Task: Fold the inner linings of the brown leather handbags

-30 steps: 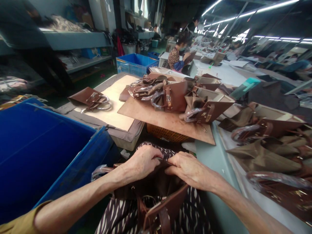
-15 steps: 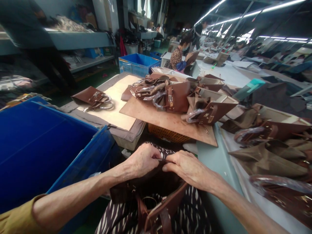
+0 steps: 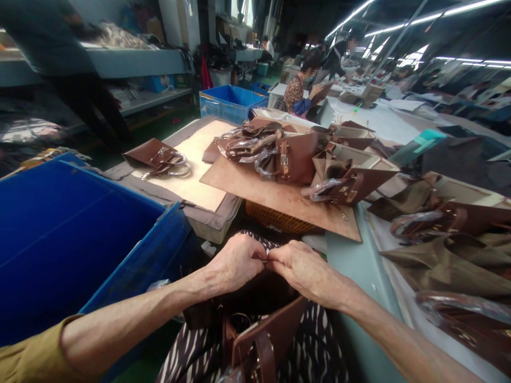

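A brown handbag (image 3: 269, 330) rests on my lap, over patterned black-and-white cloth, its mouth open toward me and the inside dark. At the bag's far rim, my left hand (image 3: 242, 261) is closed, thumb and fingers pinching the edge. Right beside it my right hand (image 3: 305, 271) pinches the same edge, the two hands' fingertips almost touching. The exact strip between the fingers is mostly hidden. Handles and metal fittings hang on the near side of the bag.
A large blue bin (image 3: 80, 229) stands at my left. Ahead, brown handbags (image 3: 297, 159) crowd a brown board (image 3: 275, 199); one handbag (image 3: 154, 157) lies on a pale sheet (image 3: 199, 183). More bags (image 3: 451, 255) cover the table at right. Several people work further back.
My right hand's fingers have drawn closer together and nearer to my left hand on the bag's rim. The view has shifted slightly.
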Demonstrator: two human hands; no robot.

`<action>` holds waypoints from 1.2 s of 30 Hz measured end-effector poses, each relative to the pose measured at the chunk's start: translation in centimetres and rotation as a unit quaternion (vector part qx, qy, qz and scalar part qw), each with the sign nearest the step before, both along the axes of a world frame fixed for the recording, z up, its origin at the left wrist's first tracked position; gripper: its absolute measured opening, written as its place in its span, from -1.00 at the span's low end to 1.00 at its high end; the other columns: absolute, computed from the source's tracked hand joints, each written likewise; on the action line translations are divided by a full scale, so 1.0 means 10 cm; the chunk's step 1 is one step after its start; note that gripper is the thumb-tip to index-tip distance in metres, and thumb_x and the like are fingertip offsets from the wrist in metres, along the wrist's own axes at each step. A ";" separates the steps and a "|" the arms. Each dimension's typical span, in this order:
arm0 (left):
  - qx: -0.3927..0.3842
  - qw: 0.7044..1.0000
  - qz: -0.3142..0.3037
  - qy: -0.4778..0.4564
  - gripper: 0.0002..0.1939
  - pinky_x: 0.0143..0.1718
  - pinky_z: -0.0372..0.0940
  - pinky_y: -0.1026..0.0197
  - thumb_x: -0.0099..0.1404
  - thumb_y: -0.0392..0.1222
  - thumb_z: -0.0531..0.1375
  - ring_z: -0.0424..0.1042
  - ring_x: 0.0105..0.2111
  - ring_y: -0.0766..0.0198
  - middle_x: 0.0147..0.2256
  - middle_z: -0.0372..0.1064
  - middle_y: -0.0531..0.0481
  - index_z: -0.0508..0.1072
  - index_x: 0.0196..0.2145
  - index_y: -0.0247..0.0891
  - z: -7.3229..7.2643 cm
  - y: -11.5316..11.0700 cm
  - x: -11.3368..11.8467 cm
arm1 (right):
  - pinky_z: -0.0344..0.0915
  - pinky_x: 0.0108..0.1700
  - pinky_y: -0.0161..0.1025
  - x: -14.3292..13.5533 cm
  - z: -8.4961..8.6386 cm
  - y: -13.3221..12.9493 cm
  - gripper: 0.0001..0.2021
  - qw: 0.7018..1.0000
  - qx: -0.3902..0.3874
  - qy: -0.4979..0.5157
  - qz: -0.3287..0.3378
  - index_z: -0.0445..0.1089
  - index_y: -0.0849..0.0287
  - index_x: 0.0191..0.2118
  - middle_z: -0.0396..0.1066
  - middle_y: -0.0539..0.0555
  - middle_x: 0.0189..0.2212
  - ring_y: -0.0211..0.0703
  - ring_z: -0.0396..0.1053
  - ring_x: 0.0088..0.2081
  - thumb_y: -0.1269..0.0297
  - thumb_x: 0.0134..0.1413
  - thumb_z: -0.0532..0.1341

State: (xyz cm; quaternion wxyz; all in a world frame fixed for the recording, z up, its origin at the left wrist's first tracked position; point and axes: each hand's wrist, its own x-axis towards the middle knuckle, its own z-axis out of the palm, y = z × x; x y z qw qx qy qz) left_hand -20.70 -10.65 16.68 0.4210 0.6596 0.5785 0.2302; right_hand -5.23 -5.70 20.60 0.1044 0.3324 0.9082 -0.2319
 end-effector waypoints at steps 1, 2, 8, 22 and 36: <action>-0.001 1.000 -0.004 0.007 -0.81 -0.57 -0.03 0.37 0.00 -0.33 0.03 0.14 -0.56 0.41 -0.65 0.14 0.13 0.43 -0.60 -0.35 0.01 0.00 0.00 | 0.00 -0.41 -0.31 -0.01 -0.01 0.00 -0.75 1.000 0.005 -0.001 0.002 0.40 0.13 -0.46 0.41 0.00 -0.53 -0.25 0.30 -0.44 0.29 0.12 0.02; -0.007 1.000 -0.011 0.014 -0.82 -0.56 -0.01 0.37 0.01 -0.33 0.03 0.17 -0.55 0.40 -0.63 0.18 0.12 0.44 -0.58 -0.34 0.01 0.01 -0.01 | -0.01 -0.41 -0.31 -0.01 -0.02 0.01 -0.75 1.000 0.007 -0.003 0.004 0.39 0.14 -0.48 0.40 0.00 -0.54 -0.26 0.29 -0.45 0.31 0.11 0.02; -0.093 0.995 -0.006 -0.017 -0.67 -0.53 0.10 0.38 -0.04 -0.19 0.19 0.27 -0.51 0.36 -0.47 0.36 0.12 0.43 -0.24 -0.22 0.12 -0.01 -0.35 | -0.03 -0.45 -0.35 0.04 -0.09 0.04 -0.69 1.000 -0.027 0.000 -0.008 0.32 0.18 -0.59 0.27 -0.06 -0.64 -0.32 0.19 -0.51 0.32 0.12 -0.01; -0.038 0.999 -0.021 0.021 -0.74 -0.53 0.06 0.42 0.07 -0.31 0.01 0.24 -0.55 0.39 -0.61 0.29 0.11 0.50 -0.52 -0.31 0.13 -0.07 -0.55 | -0.02 -0.42 -0.33 0.05 -0.11 0.03 -0.67 0.999 -0.044 0.009 -0.028 0.25 0.17 -0.61 0.28 -0.07 -0.62 -0.29 0.22 -0.48 0.24 0.12 -0.01; 0.076 0.984 0.064 0.150 -0.86 -0.41 0.16 0.36 0.16 -0.37 0.03 0.31 -0.43 0.35 -0.42 0.32 0.05 0.37 -0.45 -0.26 0.03 -0.53 -0.61 | -0.05 -0.44 -0.30 0.04 -0.11 -0.02 -0.67 0.998 -0.049 -0.015 -0.048 0.09 0.17 -0.64 0.19 -0.08 -0.65 -0.26 0.19 -0.50 0.22 0.12 -0.02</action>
